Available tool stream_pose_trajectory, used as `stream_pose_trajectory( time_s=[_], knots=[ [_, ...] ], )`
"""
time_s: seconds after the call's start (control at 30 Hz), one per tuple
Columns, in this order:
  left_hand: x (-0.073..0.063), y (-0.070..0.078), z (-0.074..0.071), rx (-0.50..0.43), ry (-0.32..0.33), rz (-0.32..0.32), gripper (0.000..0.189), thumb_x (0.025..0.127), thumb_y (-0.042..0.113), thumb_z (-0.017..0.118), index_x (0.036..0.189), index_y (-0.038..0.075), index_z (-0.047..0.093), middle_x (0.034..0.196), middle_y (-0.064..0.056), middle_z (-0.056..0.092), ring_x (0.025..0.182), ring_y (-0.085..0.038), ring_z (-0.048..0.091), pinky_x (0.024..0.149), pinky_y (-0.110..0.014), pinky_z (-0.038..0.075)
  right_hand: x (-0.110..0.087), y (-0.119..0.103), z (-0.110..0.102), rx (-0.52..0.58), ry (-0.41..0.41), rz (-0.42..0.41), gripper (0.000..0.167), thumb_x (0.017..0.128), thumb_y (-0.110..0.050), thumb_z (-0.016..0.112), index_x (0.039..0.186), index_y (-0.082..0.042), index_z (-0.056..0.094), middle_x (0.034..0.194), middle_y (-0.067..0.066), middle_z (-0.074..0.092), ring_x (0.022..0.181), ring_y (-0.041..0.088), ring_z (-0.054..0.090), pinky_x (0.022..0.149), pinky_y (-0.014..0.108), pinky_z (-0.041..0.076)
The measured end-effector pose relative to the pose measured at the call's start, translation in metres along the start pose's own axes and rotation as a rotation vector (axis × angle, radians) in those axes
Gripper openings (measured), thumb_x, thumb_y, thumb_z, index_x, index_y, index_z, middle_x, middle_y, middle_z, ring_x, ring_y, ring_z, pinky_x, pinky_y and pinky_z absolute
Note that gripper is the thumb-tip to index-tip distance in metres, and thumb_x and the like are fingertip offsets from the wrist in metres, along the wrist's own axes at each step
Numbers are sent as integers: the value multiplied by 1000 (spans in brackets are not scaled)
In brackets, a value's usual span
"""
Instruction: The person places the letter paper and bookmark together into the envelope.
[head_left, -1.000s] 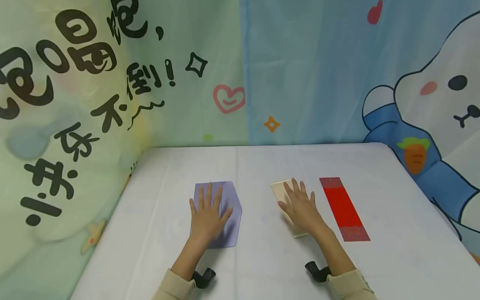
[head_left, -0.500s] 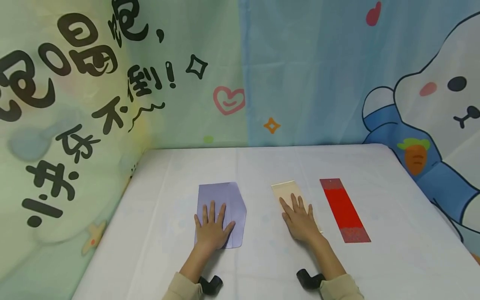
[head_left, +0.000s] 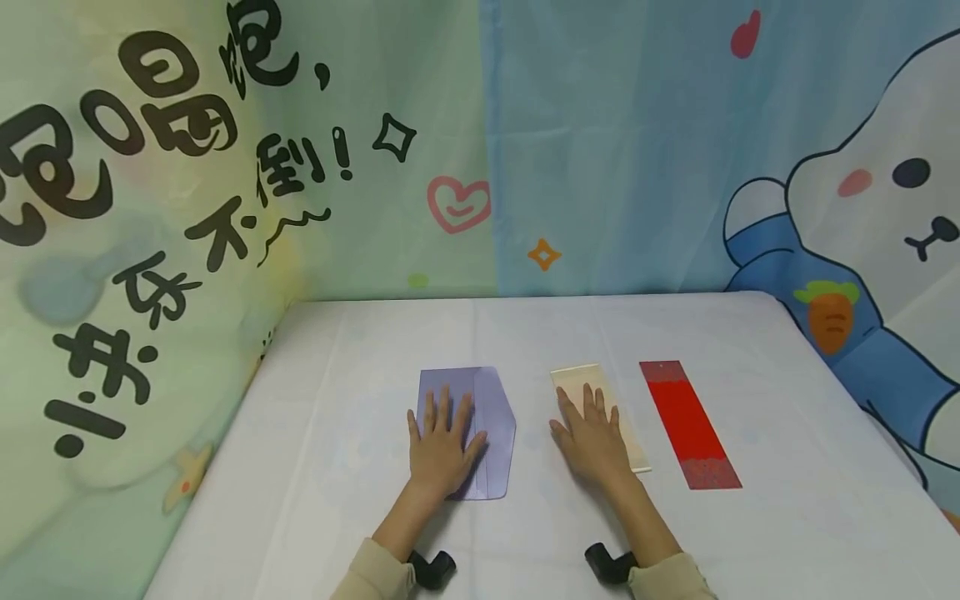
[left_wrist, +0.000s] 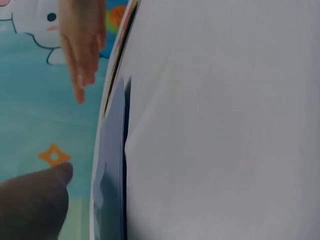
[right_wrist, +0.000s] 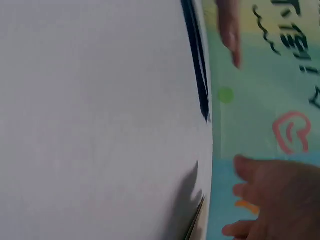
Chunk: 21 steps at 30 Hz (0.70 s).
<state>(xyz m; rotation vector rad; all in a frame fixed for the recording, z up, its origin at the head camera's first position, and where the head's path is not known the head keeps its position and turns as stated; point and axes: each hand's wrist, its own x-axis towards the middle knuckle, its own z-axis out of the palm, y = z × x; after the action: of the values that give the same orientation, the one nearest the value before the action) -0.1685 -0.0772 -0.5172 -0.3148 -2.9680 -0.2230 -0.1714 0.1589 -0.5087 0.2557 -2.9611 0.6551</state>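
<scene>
A lavender envelope-like piece (head_left: 497,433) with a pointed right side lies on the white table. My left hand (head_left: 442,454) rests over its lower left part, palm down and fingers spread. Right of it, a cream rectangular piece (head_left: 583,380) lies slanted, with my right hand (head_left: 596,454) across its left edge, fingers extended. Close up in the left wrist view, the lavender piece (left_wrist: 111,165) appears edge-on beside the left thumb (left_wrist: 37,200). In the right wrist view, the cream piece's edge (right_wrist: 199,225) shows below the right hand (right_wrist: 282,195).
A red strip (head_left: 690,421) with darker ends lies to the right of the cream piece. White cloth (head_left: 360,400) covers the table. A printed curtain (head_left: 615,150) hangs behind and along the left. Black mounts (head_left: 433,571) sit at both wrists.
The lavender piece has slid right, along with my left hand. The cream piece has shifted slightly right, while my right hand has drawn back and left. The red strip stays in place.
</scene>
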Motion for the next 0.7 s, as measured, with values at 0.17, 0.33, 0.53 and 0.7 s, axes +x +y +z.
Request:
stream_pose_trajectory(
  time_s=[0.17,0.33,0.53,0.7],
  knots=[
    [10,-21,3,16,81,71,68,90,58,39,147,24,24,152,-12,16,137,-37,11,102,-61,10,3,-38,12,46,13,-112,55,92,-34,53,140,-10,40,140,33,29,130,49,22,98,64,18],
    [12,-32,13,31,5,62,69,90,61,34,148,26,20,153,-11,12,138,-35,7,103,-60,8,3,-54,37,57,-35,-137,55,92,-37,50,141,-13,40,142,30,27,132,46,19,100,63,13],
    [10,-38,21,27,-43,37,69,89,63,31,148,26,22,153,-10,14,139,-33,7,104,-59,9,3,-54,51,9,12,-197,52,92,-35,51,139,-13,44,143,24,32,133,41,22,101,63,11],
    [11,-36,19,25,-47,41,69,89,62,33,147,25,26,152,-11,18,138,-34,9,103,-59,11,4,-55,50,53,15,-197,51,92,-34,52,138,-12,45,143,21,33,133,39,23,101,63,9]
  ],
)
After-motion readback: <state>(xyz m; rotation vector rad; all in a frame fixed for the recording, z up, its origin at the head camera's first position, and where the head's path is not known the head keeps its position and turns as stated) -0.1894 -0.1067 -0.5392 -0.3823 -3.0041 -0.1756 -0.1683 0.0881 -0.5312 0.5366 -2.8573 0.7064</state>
